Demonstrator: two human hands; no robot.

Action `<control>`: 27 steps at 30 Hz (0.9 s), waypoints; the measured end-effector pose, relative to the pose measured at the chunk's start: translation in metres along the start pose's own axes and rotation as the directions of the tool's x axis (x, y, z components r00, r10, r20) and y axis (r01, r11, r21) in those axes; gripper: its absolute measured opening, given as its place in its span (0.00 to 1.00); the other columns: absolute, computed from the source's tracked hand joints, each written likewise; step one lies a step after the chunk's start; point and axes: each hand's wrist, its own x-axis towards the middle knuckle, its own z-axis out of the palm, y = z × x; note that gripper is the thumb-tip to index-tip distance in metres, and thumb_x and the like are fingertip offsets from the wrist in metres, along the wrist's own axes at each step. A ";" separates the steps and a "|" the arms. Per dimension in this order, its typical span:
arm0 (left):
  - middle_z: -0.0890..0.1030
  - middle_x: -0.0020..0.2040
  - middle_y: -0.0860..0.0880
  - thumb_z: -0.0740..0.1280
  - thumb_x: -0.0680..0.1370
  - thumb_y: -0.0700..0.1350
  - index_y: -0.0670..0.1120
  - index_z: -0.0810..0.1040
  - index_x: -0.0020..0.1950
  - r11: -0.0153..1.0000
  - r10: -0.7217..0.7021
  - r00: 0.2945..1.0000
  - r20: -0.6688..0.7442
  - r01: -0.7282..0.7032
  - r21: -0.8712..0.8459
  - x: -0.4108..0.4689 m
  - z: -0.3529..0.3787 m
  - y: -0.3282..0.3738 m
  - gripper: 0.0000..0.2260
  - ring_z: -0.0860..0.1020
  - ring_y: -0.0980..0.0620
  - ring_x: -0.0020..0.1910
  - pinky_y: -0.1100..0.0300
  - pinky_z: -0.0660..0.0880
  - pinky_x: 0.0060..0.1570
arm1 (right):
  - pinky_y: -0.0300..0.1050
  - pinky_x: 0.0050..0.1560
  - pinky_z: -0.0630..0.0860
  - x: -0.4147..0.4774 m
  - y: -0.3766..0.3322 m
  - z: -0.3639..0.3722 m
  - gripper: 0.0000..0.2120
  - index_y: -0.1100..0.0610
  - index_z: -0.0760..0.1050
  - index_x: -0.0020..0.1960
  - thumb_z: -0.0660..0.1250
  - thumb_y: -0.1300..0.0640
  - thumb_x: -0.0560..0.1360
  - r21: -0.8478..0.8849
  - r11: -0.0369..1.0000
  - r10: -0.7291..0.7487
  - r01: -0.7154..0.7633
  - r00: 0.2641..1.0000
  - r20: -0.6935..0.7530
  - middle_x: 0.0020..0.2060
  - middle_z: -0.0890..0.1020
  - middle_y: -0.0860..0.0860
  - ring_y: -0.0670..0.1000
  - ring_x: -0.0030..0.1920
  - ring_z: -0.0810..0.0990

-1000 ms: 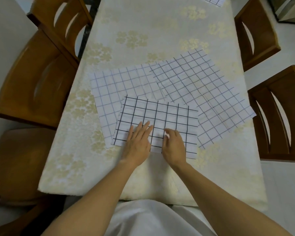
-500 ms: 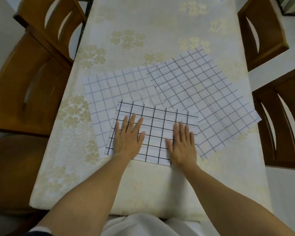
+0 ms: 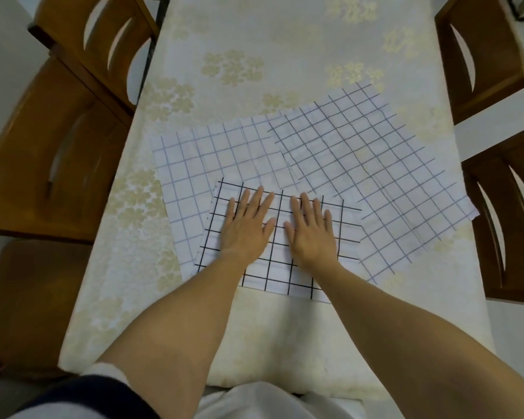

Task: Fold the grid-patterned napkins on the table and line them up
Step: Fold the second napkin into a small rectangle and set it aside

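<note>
Head view, and we're looking straight down the desk [image 3: 254,40] with its cream floral cloth, wooden chairs [image 3: 58,131] drawn up on both sides.

Front and centre is the bold black-grid napkin [image 3: 277,272], lying close to the near edge of the desk. It sits on top of the near corner of the pale-grid napkin [image 3: 200,158] on the left and just overlaps the tilted pale-grid napkin [image 3: 375,164] on the right. Those two also overlap each other further back.

Our left hand [image 3: 247,228] and right hand [image 3: 310,231] lie side by side on the bold napkin. Both are flat, with fingers straight and fanned wide, gripping nothing and palms down on the sheet.

We read this as the pressing step, flattening a crease. The bold napkin looks smaller than the two behind it, so we judge it already folded. The pale pair look unfolded and askew, so most of the job lies ahead.

The next move probably calls for pinching one edge and carrying it across so the grid lines meet, or sliding this piece clear to start the row. Either way, one palm should hold the sheets underneath so they don't drag along.
</note>
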 end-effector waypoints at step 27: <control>0.30 0.81 0.50 0.42 0.84 0.65 0.55 0.32 0.82 0.990 0.136 0.990 0.036 -0.137 0.042 -0.098 0.027 0.023 0.32 0.31 0.44 0.80 0.41 0.37 0.79 | 0.54 0.79 0.52 -0.142 0.059 -0.001 0.33 0.59 0.53 0.81 0.60 0.47 0.82 0.309 0.887 0.398 -0.343 0.907 -0.134 0.80 0.55 0.59 0.59 0.80 0.53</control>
